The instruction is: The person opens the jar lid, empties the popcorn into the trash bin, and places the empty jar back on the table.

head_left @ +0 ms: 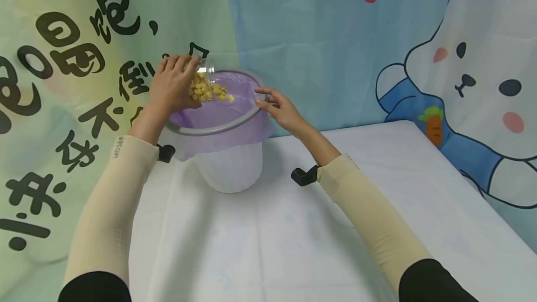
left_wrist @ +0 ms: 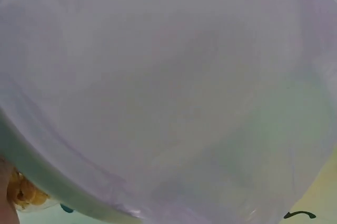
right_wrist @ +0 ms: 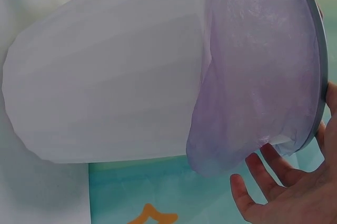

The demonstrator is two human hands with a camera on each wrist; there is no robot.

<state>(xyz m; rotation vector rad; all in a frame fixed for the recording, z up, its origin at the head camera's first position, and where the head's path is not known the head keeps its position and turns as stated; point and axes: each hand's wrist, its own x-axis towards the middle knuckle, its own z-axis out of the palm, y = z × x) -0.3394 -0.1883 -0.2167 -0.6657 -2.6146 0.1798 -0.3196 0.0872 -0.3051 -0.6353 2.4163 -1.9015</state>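
My left hand (head_left: 174, 83) grips a clear jar (head_left: 209, 70) tipped on its side over the mouth of a white trash can (head_left: 228, 169). Yellow popcorn-like pieces (head_left: 202, 90) lie inside the jar, and a few are at its mouth. A purple bag (head_left: 228, 106) lines the can and folds down outside its grey rim ring (head_left: 209, 130). At the far right of that rim, my right hand (head_left: 283, 112) holds the edge between thumb and fingers. The right wrist view shows its other fingers (right_wrist: 263, 176) loosely bent beside the bag. The can's bottom inside is hidden.
The trash can stands on a white-covered table (head_left: 260, 246), near its back left. Directly behind hangs a printed cloth backdrop (head_left: 302, 50) with a cartoon bear and large black characters. Black wrist mounts (head_left: 304, 176) stick out from both sleeves.
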